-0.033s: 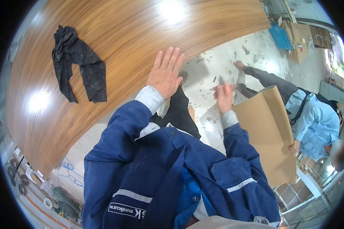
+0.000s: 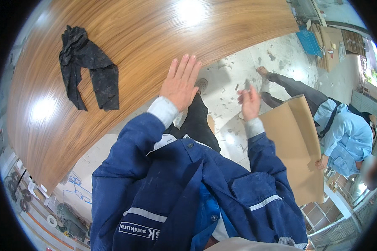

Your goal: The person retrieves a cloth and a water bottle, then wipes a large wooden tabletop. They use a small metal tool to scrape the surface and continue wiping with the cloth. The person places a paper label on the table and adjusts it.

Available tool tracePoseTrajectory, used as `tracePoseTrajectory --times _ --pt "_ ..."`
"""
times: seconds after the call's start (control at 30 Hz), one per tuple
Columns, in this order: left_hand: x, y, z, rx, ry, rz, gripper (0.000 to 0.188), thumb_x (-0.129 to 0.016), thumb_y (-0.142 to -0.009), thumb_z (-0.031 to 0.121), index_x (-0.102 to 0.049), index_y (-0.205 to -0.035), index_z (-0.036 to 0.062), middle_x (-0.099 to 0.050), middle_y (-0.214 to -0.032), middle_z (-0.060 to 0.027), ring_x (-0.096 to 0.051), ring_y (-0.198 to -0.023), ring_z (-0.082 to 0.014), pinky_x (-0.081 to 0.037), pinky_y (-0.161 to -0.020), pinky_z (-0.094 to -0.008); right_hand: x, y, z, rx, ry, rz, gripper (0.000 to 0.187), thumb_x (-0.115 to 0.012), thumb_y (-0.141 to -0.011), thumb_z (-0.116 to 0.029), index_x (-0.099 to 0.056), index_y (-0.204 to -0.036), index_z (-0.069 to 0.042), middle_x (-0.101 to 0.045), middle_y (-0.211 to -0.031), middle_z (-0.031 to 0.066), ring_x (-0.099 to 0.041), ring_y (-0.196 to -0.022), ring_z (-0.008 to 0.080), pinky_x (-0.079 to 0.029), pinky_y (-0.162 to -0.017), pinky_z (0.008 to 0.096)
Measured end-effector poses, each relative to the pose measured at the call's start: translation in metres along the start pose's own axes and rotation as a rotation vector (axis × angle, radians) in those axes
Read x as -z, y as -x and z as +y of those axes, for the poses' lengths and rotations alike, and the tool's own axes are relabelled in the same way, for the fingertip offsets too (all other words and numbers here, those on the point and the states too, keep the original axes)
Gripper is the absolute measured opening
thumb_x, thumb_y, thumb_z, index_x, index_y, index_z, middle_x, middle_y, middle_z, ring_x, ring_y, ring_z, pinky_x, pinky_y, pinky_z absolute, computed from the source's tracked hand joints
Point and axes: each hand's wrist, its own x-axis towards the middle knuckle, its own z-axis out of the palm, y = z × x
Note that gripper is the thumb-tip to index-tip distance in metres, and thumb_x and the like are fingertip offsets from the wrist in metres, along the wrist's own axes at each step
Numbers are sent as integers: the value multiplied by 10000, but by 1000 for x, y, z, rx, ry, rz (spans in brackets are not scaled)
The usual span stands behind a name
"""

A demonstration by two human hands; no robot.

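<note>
My left hand [image 2: 179, 83] lies flat at the near edge of the wood-grain table [image 2: 146, 46], fingers stretched out with nothing in them. Beyond the table's edge, my right hand [image 2: 250, 104] is raised over the floor, its fingers partly curled and slightly blurred. A small grey thing [image 2: 246, 85] shows at its fingertips, too blurred to name. To the left on the tabletop lies a crumpled black cloth [image 2: 104, 81], apart from both hands.
On the right, a person in a light blue shirt [image 2: 345, 129] holds a large brown sheet [image 2: 289, 146], curled at one edge. Blue tubing [image 2: 75, 190] lies on the floor at lower left. A blue panel [image 2: 309, 43] leans at the far right, beside brown boards [image 2: 322, 44].
My right hand has shifted slightly to the right, with the small grey thing still at its fingertips. My left hand stays flat in nearly the same place. The whole view has shifted a little.
</note>
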Motion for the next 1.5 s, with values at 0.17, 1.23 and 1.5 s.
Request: tracePoseTrajectory --times 0.17,1.23,1.5 --pt "7 110 -16 114 16 -43 850 -679 -859 354 -291 -1513 -26 -249 -1602 -214 -151 -1516 -365 -112 -1230 -504 -6 -87 -45 243 290 74 463 -460 -972 -57 -487 -1434 -67 -706 -995 126 -673 -791 164 -536 -702 303" --pt "62 -21 -192 351 -342 112 920 -594 -851 642 -373 -1495 25 -288 -1577 -249 -212 -1478 -424 -140 -1186 -581 -56 62 42 -43 241 -102 377 -485 -960 -90 -593 -1320 -103 -725 -1023 148 -702 -846 272 -555 -784 376" --pt "-33 -268 32 -167 -84 50 692 -431 -986 464 -302 -1540 69 -218 -1629 -166 -143 -1520 -349 -86 -1215 -554 41 93 155 -570 251 197 369 -487 -948 -127 -605 -1292 -60 -719 -886 126 -679 -677 185 -552 -669 332"
